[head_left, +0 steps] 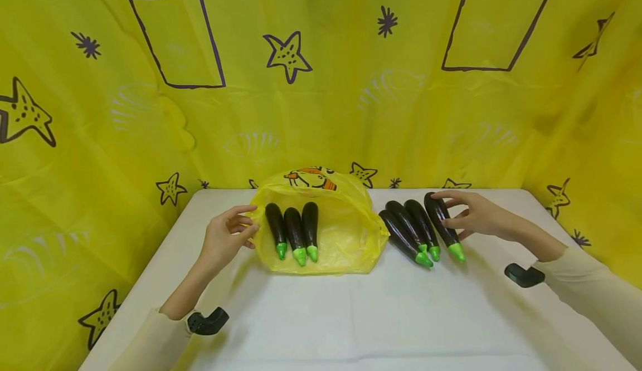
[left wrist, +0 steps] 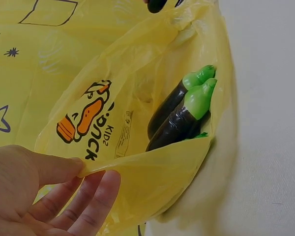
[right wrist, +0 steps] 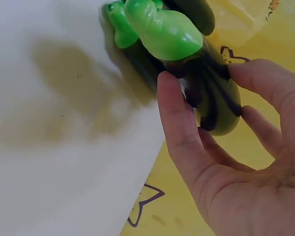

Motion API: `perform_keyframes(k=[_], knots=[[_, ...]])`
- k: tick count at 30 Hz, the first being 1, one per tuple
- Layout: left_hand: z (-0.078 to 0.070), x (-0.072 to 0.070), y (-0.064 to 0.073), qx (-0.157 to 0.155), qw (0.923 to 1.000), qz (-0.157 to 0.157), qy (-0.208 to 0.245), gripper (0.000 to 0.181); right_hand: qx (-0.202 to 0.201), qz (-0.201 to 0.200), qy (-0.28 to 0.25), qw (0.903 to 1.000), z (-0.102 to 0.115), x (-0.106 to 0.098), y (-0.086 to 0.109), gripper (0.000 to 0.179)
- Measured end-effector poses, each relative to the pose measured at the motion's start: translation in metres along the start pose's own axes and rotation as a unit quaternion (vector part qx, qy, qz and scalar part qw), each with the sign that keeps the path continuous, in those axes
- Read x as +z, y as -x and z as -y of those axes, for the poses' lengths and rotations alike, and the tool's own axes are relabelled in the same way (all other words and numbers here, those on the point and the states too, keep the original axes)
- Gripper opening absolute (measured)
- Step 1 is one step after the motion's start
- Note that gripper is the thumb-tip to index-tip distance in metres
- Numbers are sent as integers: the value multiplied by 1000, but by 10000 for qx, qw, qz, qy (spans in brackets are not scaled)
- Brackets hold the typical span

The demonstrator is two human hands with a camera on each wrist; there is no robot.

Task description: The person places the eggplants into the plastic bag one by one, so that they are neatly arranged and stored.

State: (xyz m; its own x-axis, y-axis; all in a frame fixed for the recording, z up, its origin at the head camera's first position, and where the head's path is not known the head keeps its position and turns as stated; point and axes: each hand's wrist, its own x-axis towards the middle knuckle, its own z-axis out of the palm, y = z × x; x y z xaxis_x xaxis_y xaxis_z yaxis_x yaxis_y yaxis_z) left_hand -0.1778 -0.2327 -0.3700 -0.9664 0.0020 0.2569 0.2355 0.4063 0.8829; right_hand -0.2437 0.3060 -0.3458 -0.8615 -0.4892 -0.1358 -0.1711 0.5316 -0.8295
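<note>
Thin, crinkled yellow plastic forms the bag, which gapes with a rounded mouth on the smooth white table before a yellow curtain with dark-outlined stars. At the mouth's 9 o'clock, the left hand pinches the rim between thumb and fingers. Three eggplants lie inside, toward the bag's 9 o'clock side, green ends facing roughly 6 o'clock. Just beyond the bag's 3 o'clock edge, three more eggplants rest slanted on the table, and outermost beside them is the gripped eggplant, held between the right hand's thumb and fingers, its green tip toward 5 o'clock. It is glossy, near-black and elongated, with a rounded base. The right wrist view alone shows its bright green cap up close, shiny and lumpy; the left wrist view reveals the bag's orange-billed duck print and the lettering "DUCK" and "KIDS", which the head view does not make legible.
</note>
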Motion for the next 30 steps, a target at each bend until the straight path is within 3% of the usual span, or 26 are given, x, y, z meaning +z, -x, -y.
perform_keyframes(k=[11, 30], knots=[[-1, 1, 2, 1, 10000, 2, -30, 43, -105, -58, 77, 9999, 18, 8, 8, 74], [-1, 1, 1, -69, 10000, 18, -33, 42, -548, 126, -195, 9982, 42, 41, 10, 70]])
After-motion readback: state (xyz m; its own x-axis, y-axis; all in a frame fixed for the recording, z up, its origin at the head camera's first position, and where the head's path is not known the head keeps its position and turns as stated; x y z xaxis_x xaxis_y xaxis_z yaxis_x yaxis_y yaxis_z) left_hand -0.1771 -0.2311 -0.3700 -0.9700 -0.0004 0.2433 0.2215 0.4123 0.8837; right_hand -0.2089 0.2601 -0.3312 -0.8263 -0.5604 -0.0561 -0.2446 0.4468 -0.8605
